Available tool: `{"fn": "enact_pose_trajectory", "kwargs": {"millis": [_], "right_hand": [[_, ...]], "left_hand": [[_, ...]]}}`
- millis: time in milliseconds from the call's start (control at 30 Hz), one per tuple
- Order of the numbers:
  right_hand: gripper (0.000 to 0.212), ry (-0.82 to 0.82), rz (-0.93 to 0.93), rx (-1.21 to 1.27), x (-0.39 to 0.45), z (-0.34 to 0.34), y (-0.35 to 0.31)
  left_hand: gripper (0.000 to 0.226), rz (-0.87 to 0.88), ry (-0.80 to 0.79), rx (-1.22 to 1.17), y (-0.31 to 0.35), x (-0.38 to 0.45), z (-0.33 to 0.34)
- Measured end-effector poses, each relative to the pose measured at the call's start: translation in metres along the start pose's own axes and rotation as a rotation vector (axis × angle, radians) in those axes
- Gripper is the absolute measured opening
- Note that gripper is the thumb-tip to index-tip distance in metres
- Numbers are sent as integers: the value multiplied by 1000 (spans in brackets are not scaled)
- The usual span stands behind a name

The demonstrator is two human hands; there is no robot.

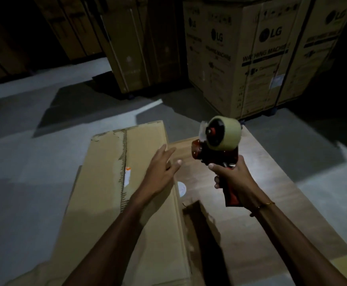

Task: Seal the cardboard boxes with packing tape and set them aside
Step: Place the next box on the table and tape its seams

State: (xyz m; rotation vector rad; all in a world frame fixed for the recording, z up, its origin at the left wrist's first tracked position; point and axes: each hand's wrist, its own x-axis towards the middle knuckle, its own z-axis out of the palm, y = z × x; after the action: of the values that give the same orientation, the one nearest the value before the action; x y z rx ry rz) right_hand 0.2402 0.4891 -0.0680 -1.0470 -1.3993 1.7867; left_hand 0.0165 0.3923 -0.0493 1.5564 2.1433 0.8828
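scene: dim warehouse floor, head view looking down at a cardboard box [147,203] lying low in front of the person
box flaps: left flap [106,182] and right flap [240,203] lie roughly flat and meet along a centre seam [177,203]; a dark gap [201,230] stays open beside the seam on the near right side
left hand: left hand [160,170] open, fingers straight and spread, over the seam at the far part of the box; cannot tell if it presses the flap or just hovers
right hand: right hand [232,180] wrapped round the red handle of the tape dispenser [216,145], held up above the right flap, not touching cardboard
tape: pale roll [224,133] sits on the dispenser; a loose clear end seems to stick out at its far-left side, blurry
seam status: no strip of tape visible on the seam, so sealing looks not begun on this box
progress: early. Flaps folded, tool in hand; taping and setting the box aside all left
next, my guess: flatten the gap, bring the dispenser to the far edge of the seam, pull toward the body
risk: open gap near the seam could let the tape bridge air
background: tall printed appliance cartons [261,58] stand well behind; grey floor [34,162] around
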Motion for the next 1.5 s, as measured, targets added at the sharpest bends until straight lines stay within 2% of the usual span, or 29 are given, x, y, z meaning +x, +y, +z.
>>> {"fn": "enact_pose_trajectory", "kwargs": {"millis": [200,300,500,667,900,1200,1500], "right_hand": [[53,-58,-82,156,-13,76,-46],[51,-51,-57,199,-11,121,-54],[48,5,-32,182,0,188,-50],[45,99,-17,112,3,218,-38],[47,202,-68,48,11,230,-26],[53,180,-102,23,15,227,-33],[53,55,-55,33,-22,202,-33]], "left_hand": [[40,-133,142,-120,-53,11,-55],[35,-120,212,-55,-95,25,-92],[36,-116,212,97,-161,65,-152],[42,-79,103,207,-182,109,-159],[60,-187,-120,383,-198,145,-159],[51,-280,47,318,-181,117,-156],[46,-538,164,146,-170,71,-172]]}}
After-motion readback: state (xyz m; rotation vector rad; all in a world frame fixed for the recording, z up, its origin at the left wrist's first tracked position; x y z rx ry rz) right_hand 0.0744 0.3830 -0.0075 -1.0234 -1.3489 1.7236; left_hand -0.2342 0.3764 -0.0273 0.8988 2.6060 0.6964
